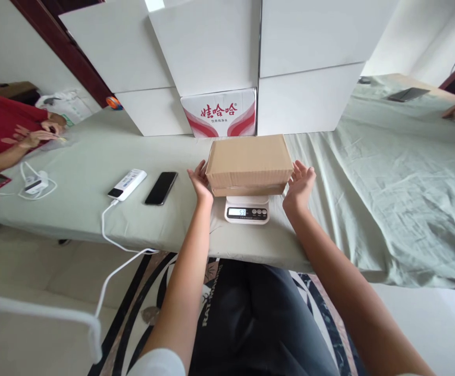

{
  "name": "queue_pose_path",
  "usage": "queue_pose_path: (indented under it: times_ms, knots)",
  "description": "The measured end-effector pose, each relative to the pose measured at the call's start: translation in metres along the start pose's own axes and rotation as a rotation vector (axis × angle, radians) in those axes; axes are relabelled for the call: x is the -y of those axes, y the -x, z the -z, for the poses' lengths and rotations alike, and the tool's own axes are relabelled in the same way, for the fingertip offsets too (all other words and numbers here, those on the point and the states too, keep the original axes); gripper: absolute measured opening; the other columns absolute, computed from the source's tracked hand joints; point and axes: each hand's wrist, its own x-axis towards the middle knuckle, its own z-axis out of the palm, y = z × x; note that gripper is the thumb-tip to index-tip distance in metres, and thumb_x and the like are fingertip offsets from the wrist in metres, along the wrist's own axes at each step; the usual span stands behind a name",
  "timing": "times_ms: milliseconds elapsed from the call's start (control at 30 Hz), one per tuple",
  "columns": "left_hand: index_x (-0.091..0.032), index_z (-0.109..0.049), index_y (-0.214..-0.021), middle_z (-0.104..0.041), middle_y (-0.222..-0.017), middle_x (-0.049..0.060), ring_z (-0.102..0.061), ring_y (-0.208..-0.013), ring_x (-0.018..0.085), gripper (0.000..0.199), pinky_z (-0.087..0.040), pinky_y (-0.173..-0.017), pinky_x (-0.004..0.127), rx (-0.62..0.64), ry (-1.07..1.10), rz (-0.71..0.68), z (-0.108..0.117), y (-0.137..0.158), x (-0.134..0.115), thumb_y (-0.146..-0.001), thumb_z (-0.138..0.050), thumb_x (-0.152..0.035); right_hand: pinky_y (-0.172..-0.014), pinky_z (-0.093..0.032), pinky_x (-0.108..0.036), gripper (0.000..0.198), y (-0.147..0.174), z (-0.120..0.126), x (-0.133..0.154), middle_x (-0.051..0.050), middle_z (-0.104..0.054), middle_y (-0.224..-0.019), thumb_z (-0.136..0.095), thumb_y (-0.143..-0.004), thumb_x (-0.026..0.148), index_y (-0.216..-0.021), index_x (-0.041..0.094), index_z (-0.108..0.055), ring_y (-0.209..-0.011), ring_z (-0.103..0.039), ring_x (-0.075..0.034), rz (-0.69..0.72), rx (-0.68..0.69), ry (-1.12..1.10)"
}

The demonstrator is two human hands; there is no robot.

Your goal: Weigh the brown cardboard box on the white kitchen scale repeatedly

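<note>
Cardboard box (248,156): on the white scale (246,214), near the front edge of the tabletop (180,224); covers much of the scale, overhanging it at both sides.
Scale display: lit, facing the person; digits appear to read 53.
Left hand (200,183): at the box's left end; fingers spread wide, not closed around it; contact cannot be confirmed.
Right hand (301,185): at the box's right end; fingers spread, palm turned toward the box; contact likewise cannot be confirmed.
Black phone (161,188): flat, left of the left hand, beside a white device (127,184) with cable attached.
Printed carton (221,112): upright behind the box, red lettering facing forward.
</note>
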Motion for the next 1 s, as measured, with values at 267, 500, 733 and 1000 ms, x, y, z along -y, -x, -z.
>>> queue_pose_path:
  times_ms: [267,500,733,1000]
  knots:
    - [-0.022,-0.084,-0.097,-0.085,-0.114,0.016,-0.080,-0.117,0.030,0.090,-0.059,-0.087,0.037,-0.086,-0.058,-0.124,-0.006,0.008,-0.007,-0.100,-0.030,-0.094,-0.130,-0.047,-0.059,0.064,-0.003,0.001,-0.003,-0.007,-0.078,-0.134,-0.034,-0.103,0.078,-0.114,0.030,-0.075,-0.143,-0.068,-0.030,0.023,0.061,-0.003]
    - [-0.021,-0.083,-0.088,-0.085,-0.105,0.015,-0.077,-0.101,0.026,0.082,-0.053,-0.075,0.033,-0.119,-0.102,-0.212,-0.008,0.016,-0.013,-0.103,-0.036,-0.086,-0.131,-0.044,-0.057,0.060,0.003,-0.001,0.000,-0.005,-0.079,-0.133,-0.033,-0.105,0.073,-0.113,0.030,-0.074,-0.140,-0.069,-0.027,0.024,0.063,0.026]
    - [-0.020,-0.081,-0.082,-0.082,-0.098,0.015,-0.073,-0.090,0.023,0.084,-0.047,-0.068,0.031,-0.127,-0.066,-0.188,-0.010,0.015,-0.013,-0.101,-0.036,-0.088,-0.122,-0.052,-0.052,0.058,0.000,-0.002,-0.001,-0.006,-0.079,-0.126,-0.037,-0.103,0.075,-0.111,0.029,-0.072,-0.134,-0.070,-0.027,0.020,0.068,-0.009]
    - [-0.022,-0.075,-0.075,-0.064,-0.073,0.007,-0.061,-0.072,0.019,0.086,-0.044,-0.064,0.032,-0.146,-0.077,-0.149,-0.012,0.012,-0.013,-0.099,-0.034,-0.093,-0.112,-0.057,-0.049,0.059,-0.002,-0.004,-0.001,-0.004,-0.080,-0.114,-0.040,-0.101,0.080,-0.105,0.029,-0.070,-0.126,-0.074,-0.028,-0.011,0.079,-0.029]
